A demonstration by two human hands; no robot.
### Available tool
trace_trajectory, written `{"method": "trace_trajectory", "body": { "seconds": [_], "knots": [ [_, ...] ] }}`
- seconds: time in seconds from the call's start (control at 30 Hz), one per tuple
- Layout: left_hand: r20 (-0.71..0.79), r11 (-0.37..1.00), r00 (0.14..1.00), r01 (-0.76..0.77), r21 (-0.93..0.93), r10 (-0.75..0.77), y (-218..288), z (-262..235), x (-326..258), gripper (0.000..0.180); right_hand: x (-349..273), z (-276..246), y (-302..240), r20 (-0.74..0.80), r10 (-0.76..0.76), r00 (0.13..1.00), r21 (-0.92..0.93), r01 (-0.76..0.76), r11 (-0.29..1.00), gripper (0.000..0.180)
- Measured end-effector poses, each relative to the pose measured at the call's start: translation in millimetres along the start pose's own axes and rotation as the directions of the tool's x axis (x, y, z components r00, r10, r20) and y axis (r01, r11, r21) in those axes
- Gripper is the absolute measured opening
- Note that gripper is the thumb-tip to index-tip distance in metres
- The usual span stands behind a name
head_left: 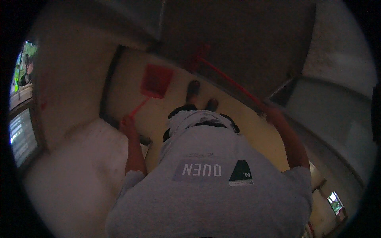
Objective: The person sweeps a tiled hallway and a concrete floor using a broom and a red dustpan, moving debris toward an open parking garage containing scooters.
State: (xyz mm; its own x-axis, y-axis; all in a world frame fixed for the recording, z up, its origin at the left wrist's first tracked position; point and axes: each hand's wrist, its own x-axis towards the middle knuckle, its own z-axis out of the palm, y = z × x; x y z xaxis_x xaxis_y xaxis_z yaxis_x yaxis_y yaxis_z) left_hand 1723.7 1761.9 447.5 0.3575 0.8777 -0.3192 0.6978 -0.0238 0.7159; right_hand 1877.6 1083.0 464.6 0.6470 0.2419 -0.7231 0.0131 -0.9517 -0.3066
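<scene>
My left hand [127, 124] is closed around the handle of a red dustpan [157, 81]. The pan hangs ahead and to the left of my feet; whether it touches the floor is hard to tell. On the other side, my right hand [273, 114] grips the upper end of a long red broom [231, 81]. Its stick slants away to the far left, and its reddish head, dim and blurred, lies over the dark area beyond my feet. The bristles cannot be made out.
Pale yellowish floor [258, 139] lies around my dark shoes [193, 87]. A dark strip [108, 83] borders it at the left, with a brownish wall beyond. A whitish surface [79, 178] is at lower left, and bright windows [23, 137] are at the far left. Greyish panels stand at right.
</scene>
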Motion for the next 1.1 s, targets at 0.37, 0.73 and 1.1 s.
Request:
{"method": "trace_trajectory", "body": {
  "seconds": [0.37, 0.73, 1.1],
  "knots": [
    [0.084, 0.982, 0.980, -0.186, 0.041, 0.182, -16, 57, 49, 0.038, -127, -34, 25, 0.138, 0.369, 0.919, -0.469, -0.267, 0.842, 0.065],
    [0.231, 0.967, 0.953, -0.151, -0.207, 0.198, 35, 90, 55, 0.029, -47, 30, -16, -0.018, 0.230, 0.973, -0.369, -0.221, 0.903, 0.058],
    [0.351, 0.917, 0.852, -0.320, -0.237, 0.388, 1, 131, 147, 0.017, -154, 17, -28, 0.048, 0.489, 0.871, -0.312, -0.452, 0.836, 0.061]
  ]
}}
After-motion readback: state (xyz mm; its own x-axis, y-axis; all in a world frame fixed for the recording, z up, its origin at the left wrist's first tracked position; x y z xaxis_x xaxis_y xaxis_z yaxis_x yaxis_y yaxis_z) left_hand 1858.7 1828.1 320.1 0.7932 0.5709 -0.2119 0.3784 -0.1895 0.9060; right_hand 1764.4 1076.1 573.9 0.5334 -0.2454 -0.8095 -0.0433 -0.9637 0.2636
